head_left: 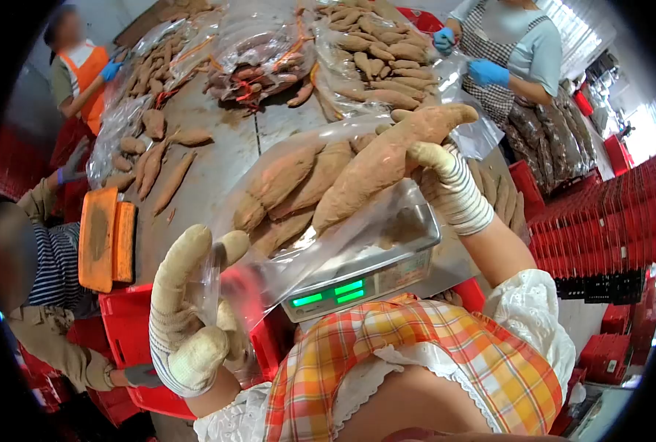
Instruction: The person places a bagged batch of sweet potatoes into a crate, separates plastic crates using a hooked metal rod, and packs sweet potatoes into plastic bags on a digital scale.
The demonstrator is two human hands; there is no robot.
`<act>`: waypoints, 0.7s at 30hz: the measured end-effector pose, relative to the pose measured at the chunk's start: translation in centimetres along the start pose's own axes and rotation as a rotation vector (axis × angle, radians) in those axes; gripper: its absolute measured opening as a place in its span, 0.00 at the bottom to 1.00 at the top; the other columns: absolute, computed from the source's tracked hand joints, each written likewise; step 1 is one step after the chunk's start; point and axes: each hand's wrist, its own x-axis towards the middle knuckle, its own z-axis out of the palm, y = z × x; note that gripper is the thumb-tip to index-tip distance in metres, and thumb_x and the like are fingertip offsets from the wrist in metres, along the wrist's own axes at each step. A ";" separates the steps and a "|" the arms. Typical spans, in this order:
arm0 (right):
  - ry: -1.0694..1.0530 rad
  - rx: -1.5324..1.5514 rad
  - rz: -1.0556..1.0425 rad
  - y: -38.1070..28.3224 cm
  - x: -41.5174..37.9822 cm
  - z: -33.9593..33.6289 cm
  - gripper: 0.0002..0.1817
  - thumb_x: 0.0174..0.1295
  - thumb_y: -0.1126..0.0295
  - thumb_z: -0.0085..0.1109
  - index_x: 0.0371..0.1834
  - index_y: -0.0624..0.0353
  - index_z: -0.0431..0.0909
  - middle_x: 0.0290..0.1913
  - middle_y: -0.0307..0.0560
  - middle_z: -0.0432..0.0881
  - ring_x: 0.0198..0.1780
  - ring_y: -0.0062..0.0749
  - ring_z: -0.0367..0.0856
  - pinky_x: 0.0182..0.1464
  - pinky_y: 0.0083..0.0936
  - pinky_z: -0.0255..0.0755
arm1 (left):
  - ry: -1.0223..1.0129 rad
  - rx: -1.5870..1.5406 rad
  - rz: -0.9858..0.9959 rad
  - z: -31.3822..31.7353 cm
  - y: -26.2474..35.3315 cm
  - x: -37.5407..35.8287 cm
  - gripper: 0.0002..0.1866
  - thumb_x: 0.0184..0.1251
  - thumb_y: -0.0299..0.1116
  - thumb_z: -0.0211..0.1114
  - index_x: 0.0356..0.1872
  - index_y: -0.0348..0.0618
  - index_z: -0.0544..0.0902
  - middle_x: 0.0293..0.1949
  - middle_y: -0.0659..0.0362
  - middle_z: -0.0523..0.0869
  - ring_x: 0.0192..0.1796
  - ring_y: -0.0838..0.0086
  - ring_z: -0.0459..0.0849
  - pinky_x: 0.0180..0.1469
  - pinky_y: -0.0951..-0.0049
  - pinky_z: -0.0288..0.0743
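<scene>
My right hand [446, 184], in a cream knit glove with a striped cuff, grips a large sweet potato [387, 166] near its upper end. The sweet potato slants over the mouth of a clear plastic bag [306, 269]. Inside the bag lie several more sweet potatoes [280, 180]. The bag rests on a digital scale [416, 254] with a steel pan and lit green digits, too small to read. My left hand [188, 317], gloved alike, holds the bag's near edge, its fingers curved around the film.
Sweet potatoes [170, 180] lie loose and in bags across the metal table [225, 140]. An orange scale [107, 239] stands at left, above a red crate [133, 317]. Stacked red crates [600, 228] are on the right. Co-workers stand at left and across the table, one with blue gloves [488, 72].
</scene>
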 end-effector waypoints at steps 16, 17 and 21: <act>0.516 0.617 -0.282 -2.5 -4.7 -10.8 0.22 0.49 0.64 0.66 0.47 0.57 0.73 0.48 0.46 0.77 0.51 0.36 0.75 0.56 0.40 0.71 | -0.085 0.632 0.187 2.3 -0.8 0.1 0.55 0.43 0.58 0.72 0.69 0.37 0.56 0.53 0.51 0.75 0.48 0.72 0.76 0.52 0.71 0.69; 0.562 0.620 -0.331 -2.6 -4.8 -12.4 0.22 0.49 0.64 0.66 0.47 0.57 0.74 0.48 0.46 0.78 0.50 0.36 0.75 0.56 0.39 0.71 | -0.084 0.692 0.230 2.1 -0.9 0.1 0.56 0.43 0.60 0.71 0.69 0.37 0.56 0.52 0.50 0.75 0.49 0.70 0.76 0.53 0.68 0.69; 0.849 0.591 -0.431 -3.0 -5.3 -17.5 0.25 0.48 0.64 0.67 0.49 0.61 0.73 0.52 0.45 0.76 0.53 0.36 0.72 0.60 0.30 0.66 | 0.014 1.015 0.474 0.3 -0.6 -0.3 0.52 0.44 0.54 0.70 0.70 0.43 0.56 0.47 0.51 0.77 0.48 0.67 0.76 0.55 0.65 0.67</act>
